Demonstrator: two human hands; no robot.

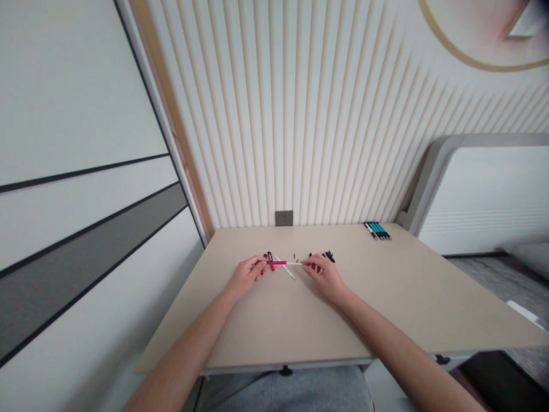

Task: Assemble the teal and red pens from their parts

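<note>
My left hand is closed in a pinch on a red pen barrel, held level above the table. From the barrel's right end extends a thin white pen refill, whose other end my right hand pinches. How far the refill sits inside the barrel is hidden. Beneath them another white refill lies slantwise on the table. Red barrels with dark ends lie beside my left fingers. Tiny dark pieces rest between the hands, and small black pen parts lie just behind my right hand.
The beige table reaches back to a ribbed wall with a grey socket. At its far right corner lies a row of several turquoise and black pens. A white cabinet stands on the left, a bed headboard on the right.
</note>
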